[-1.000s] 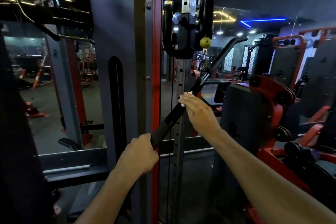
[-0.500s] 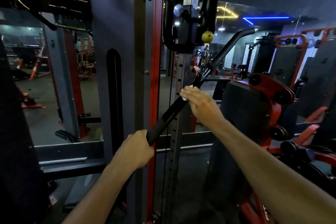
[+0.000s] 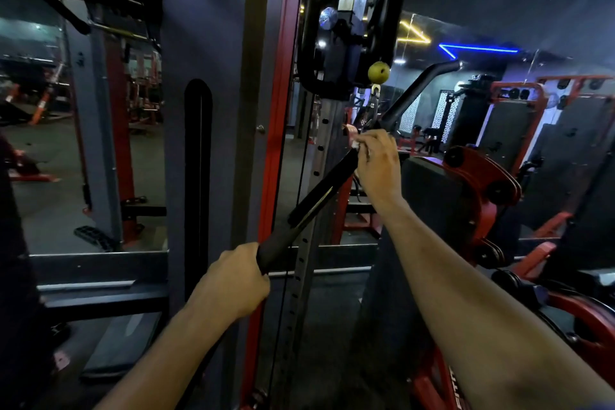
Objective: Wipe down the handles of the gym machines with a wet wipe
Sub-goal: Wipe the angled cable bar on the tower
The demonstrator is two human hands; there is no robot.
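Note:
A long black pull-down bar (image 3: 319, 193) hangs slanted from the cable machine, its far end bent upward at the upper right. My left hand (image 3: 233, 283) grips the bar's near lower end. My right hand (image 3: 376, 163) is wrapped round the bar near its middle, close to the cable clip, with a white wet wipe (image 3: 356, 144) pressed between fingers and bar. Only a small edge of the wipe shows.
The cable machine's red and grey upright (image 3: 276, 110) and perforated column (image 3: 316, 176) stand right behind the bar. A yellow ball stopper (image 3: 378, 71) hangs above the clip. A red and black machine (image 3: 479, 176) stands at the right. Mirrors reflect the gym floor.
My right hand has slid up the bar with the wipe, from the lower grip section toward the middle clip. My left hand keeps its hold on the lower end.

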